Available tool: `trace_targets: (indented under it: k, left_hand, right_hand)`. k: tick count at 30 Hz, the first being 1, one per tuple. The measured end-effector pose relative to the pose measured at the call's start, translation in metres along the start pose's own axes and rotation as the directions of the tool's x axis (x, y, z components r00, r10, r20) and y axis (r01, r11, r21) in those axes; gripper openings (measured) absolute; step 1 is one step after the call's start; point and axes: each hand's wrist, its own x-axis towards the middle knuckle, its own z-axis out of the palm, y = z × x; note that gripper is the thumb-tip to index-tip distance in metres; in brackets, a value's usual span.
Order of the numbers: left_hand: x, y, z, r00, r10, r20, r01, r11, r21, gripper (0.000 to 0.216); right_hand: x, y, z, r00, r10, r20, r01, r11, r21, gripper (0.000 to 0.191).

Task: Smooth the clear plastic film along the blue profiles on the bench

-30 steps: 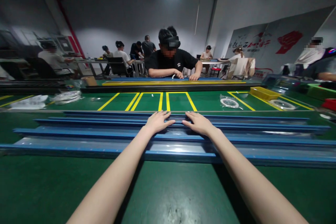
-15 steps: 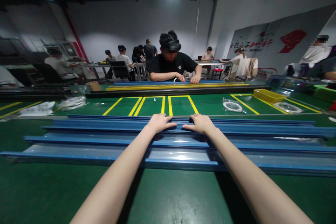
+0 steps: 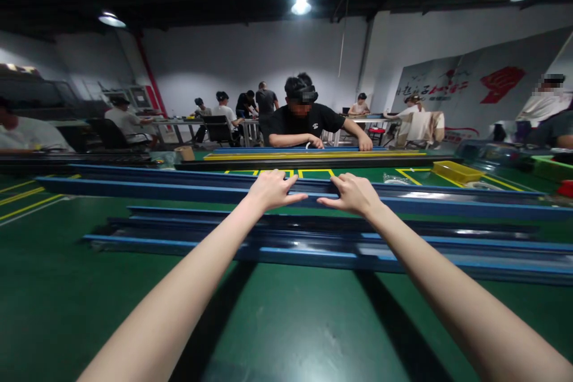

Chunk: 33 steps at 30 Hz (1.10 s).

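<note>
A long blue channel profile is held up level across my view, above the green table. My left hand grips it just left of its middle, thumb along the near side and fingers over the top. A short gap to the right, my right hand grips the same profile in the same way. The fingertips of both hands are partly hidden behind it. Below and nearer to me, more blue profiles lie side by side on the green tabletop.
Across the table a person in a black shirt leans over yellow and blue strips. A long black bar lies before them. Right are a yellow tray and bagged white coils. Other people sit farther back.
Both hands have lifted one blue profile off the group and moved it up and away from me. The other profiles stay on the table. The view has tilted up slightly.
</note>
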Motion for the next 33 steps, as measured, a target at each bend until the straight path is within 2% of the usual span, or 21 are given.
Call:
trace_targets:
  k: [6, 12, 17, 22, 27, 33]
  left_hand:
    - [-0.038, 0.011, -0.027, 1.0, 0.0, -0.02, 0.0, 1.0, -0.023, 0.064]
    - [-0.083, 0.039, -0.029, 1.0, 0.019, 0.004, -0.018, 0.997, -0.081, 0.063]
    - [-0.116, 0.066, -0.021, 1.0, 0.005, 0.02, -0.002, 0.993, -0.122, 0.066]
    - [-0.137, 0.084, -0.005, 1.0, 0.005, 0.024, -0.002, 0.988, -0.155, 0.07]
    - [-0.147, 0.084, 0.008, 0.999, 0.015, 0.041, -0.009, 0.989, -0.15, 0.067]
    - [-0.153, 0.079, 0.018, 0.999, 0.038, 0.032, -0.032, 0.988, -0.151, 0.059]
  right_hand:
    - [-0.029, -0.023, -0.041, 0.999, -0.034, 0.021, 0.034, 0.999, -0.015, 0.067]
    - [-0.077, -0.048, -0.05, 0.996, -0.055, 0.068, 0.055, 0.998, 0.007, 0.064]
    - [-0.115, -0.063, -0.039, 0.994, -0.065, 0.088, 0.063, 0.998, 0.025, 0.064]
    - [-0.139, -0.073, -0.014, 0.994, -0.079, 0.074, 0.072, 0.993, 0.093, 0.064]
    - [-0.148, -0.085, 0.008, 0.999, -0.046, 0.015, 0.043, 0.989, 0.141, 0.066]
    - [-0.148, -0.095, 0.017, 1.0, -0.025, -0.003, 0.025, 0.988, 0.155, 0.065]
